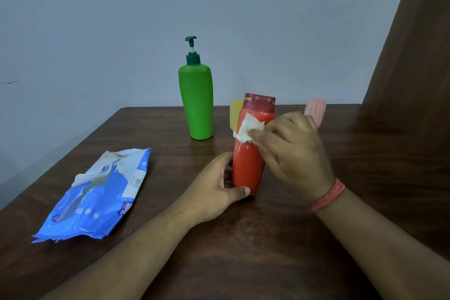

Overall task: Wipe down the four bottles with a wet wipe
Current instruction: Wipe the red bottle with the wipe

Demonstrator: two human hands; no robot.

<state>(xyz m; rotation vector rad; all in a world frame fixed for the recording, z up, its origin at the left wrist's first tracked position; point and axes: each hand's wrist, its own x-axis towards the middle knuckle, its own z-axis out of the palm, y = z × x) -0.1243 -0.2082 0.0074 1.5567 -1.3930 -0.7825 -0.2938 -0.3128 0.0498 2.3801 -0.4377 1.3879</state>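
A red bottle with a dark red cap stands upright on the wooden table. My left hand grips its base. My right hand presses a crumpled white wet wipe against the bottle's upper part. A green pump bottle stands behind to the left. A yellow bottle shows partly behind the red one. A pink ribbed bottle peeks out behind my right hand.
A blue wet wipe pack lies flat on the table's left side, its flap peeled back. A grey wall rises behind the table. A brown curtain hangs at the right.
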